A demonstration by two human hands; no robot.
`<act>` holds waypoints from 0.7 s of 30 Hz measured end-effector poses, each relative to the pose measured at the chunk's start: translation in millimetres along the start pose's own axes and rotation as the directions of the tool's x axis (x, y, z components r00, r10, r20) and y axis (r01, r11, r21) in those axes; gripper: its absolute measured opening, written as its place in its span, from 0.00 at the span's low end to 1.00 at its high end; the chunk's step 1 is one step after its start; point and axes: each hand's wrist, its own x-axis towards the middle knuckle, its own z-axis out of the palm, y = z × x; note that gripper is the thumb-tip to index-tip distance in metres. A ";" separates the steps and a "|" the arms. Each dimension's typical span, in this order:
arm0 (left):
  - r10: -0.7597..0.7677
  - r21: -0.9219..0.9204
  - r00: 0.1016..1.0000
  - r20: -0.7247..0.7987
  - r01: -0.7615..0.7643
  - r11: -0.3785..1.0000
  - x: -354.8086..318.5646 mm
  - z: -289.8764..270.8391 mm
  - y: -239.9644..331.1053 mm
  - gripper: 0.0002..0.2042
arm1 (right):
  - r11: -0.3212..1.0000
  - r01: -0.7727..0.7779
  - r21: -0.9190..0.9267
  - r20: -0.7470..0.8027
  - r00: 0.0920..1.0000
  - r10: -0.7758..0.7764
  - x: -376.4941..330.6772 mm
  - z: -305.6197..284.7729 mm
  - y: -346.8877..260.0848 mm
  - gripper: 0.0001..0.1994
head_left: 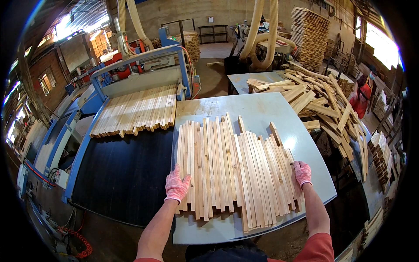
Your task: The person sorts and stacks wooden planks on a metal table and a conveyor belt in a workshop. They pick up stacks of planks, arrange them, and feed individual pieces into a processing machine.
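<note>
A row of wooden slats (235, 168) is laid flat, side by side, on the grey tabletop (262, 109). The left hand (176, 185), gloved pink, is pressed flat against the row's left edge, fingers (180, 172) spread open. The right hand (302, 172) is set against the right edge, fingers extended. Nothing is gripped. More slats (135, 109) are seen on the blue machine (87, 105) to the left.

Woodworking shop, stacked timber slats (310, 37), dust-extraction hoses (262, 32), blue conveyor machine (131, 83)
</note>
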 end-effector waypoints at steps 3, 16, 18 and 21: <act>0.003 -0.008 1.000 0.008 -0.003 1.000 -0.5 -1.2 1.9 0.40 | 1.000 -0.004 0.009 -0.001 1.000 0.004 -1.2 -1.1 -1.9 0.23; 0.011 -0.005 1.000 0.005 -0.011 1.000 -0.7 -1.8 1.5 0.39 | 1.000 -0.018 0.001 0.003 1.000 0.018 -5.2 -6.0 -11.8 0.22; 0.012 -0.009 1.000 0.004 -0.012 1.000 0.2 -0.9 2.9 0.39 | 1.000 -0.028 0.003 0.002 1.000 0.028 -2.8 -4.9 -5.2 0.22; 0.004 -0.011 1.000 0.012 -0.004 1.000 0.0 -2.1 3.0 0.39 | 0.999 -0.029 0.017 0.007 1.000 0.029 -3.6 -5.1 -8.0 0.22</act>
